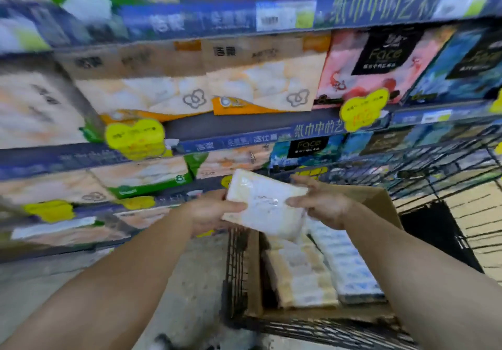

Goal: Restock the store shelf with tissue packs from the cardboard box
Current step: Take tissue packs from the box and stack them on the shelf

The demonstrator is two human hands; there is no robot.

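- Left hand (214,209) is closing on the near-left edge of a white tissue pack (264,208), thumb lying on top, fingers hidden underneath.
- Right hand (323,203) is pinching the pack's right edge, fingers partly curled, not a full wrap.
- Pack is hanging tilted in the air between both grips, just above the open cardboard box (377,200), clear of the shelf.
- More packs (301,273) are lying in rows inside the box; the box is sitting in a wire cart (239,265).
- My read: pack is lifted out, placement not yet done.
- To do it well: keeping both edges supported so the soft wrap isn't buckling, levelling it, then sliding it face-out into the matching row on the lower shelf (163,200).
- Frame is blurring; the exact shelf slot isn't readable.
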